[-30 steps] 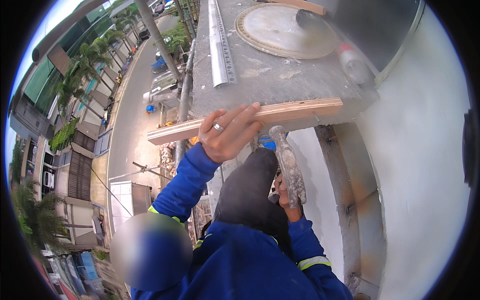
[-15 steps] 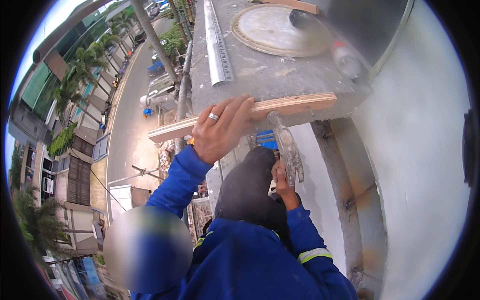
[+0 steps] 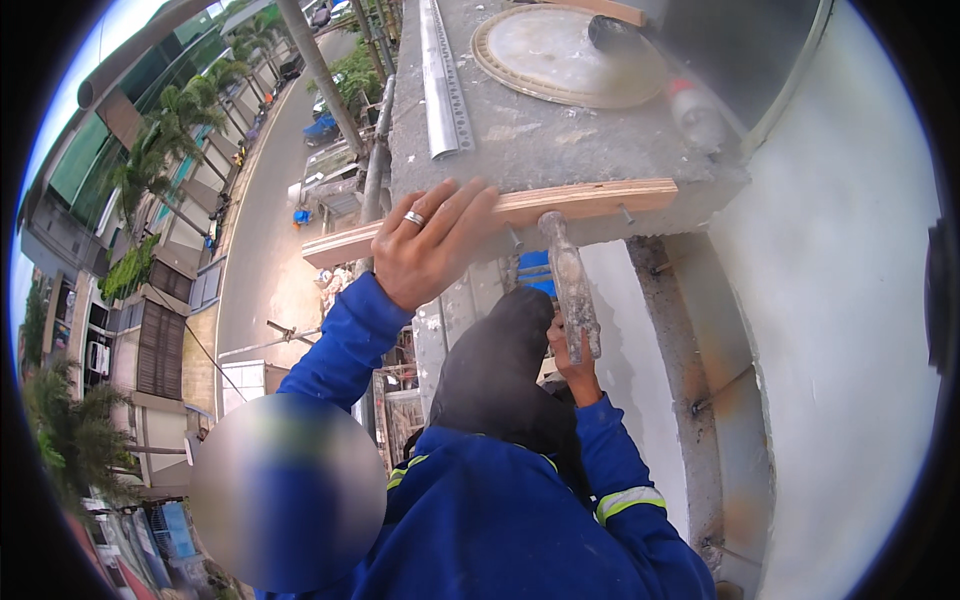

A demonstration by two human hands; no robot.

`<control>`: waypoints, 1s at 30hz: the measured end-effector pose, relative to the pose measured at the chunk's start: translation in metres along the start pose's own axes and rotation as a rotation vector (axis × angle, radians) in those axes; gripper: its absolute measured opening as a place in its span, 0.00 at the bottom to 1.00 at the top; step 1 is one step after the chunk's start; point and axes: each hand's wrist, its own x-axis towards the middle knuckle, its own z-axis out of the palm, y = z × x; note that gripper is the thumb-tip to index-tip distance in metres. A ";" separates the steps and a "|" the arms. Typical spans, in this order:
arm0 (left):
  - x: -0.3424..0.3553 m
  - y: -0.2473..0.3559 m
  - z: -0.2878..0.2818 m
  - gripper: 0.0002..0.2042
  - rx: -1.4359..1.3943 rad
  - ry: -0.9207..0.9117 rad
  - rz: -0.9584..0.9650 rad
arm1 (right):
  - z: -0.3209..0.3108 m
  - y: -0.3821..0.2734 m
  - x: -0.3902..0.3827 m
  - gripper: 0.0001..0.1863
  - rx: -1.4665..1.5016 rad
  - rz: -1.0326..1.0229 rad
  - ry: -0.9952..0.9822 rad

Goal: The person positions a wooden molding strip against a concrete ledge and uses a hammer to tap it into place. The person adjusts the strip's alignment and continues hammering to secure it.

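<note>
A plywood strip point(image 3: 590, 203) lies along the near edge of the concrete ledge, slightly tilted. My left hand point(image 3: 430, 243), a ring on one finger, grips the strip left of its middle, fingers laid over its top; the thumb is hidden. My right hand point(image 3: 573, 365) is closed on a worn claw hammer point(image 3: 570, 285); most of the handle is out of sight. The hammer's striking face is at the strip's front side, touching or nearly so. One nail point(image 3: 626, 213) sticks out of that side to the right of the hammer, another nail point(image 3: 515, 238) to its left.
On the concrete ledge point(image 3: 560, 150) lie a perforated metal trim point(image 3: 443, 90), a round whitish lid point(image 3: 540, 55) and a blurred bottle point(image 3: 695, 115). A pale wall point(image 3: 840, 300) rises at right. Scaffold pipes point(image 3: 375, 165) stand at left, high above a street point(image 3: 270, 200).
My left hand has shifted slightly left on the strip, and its fingers look a little raised. The hammer stays near the same spot, its claw end swung slightly. The whole view has moved a little.
</note>
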 end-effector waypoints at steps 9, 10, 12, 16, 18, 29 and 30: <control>0.001 0.001 0.001 0.27 -0.001 -0.025 -0.025 | 0.020 -0.035 0.015 0.16 -0.062 -0.239 0.030; 0.001 0.002 0.000 0.27 -0.008 -0.030 -0.031 | 0.023 -0.039 0.020 0.17 -0.057 -0.133 0.009; 0.001 0.002 0.000 0.27 0.005 -0.028 -0.022 | 0.025 -0.055 0.020 0.17 -0.172 -0.198 0.089; 0.002 0.002 0.000 0.28 0.015 -0.019 -0.019 | 0.011 -0.095 0.007 0.11 -0.227 0.024 -0.007; 0.001 0.002 0.001 0.27 0.012 -0.025 -0.019 | 0.010 -0.098 0.006 0.09 -0.286 -0.171 0.022; 0.000 0.004 0.000 0.23 0.013 -0.015 -0.008 | 0.015 -0.092 0.017 0.08 -0.124 -0.087 0.058; 0.001 0.003 0.001 0.21 0.014 -0.007 -0.002 | 0.008 -0.102 0.017 0.09 -0.192 -0.104 0.031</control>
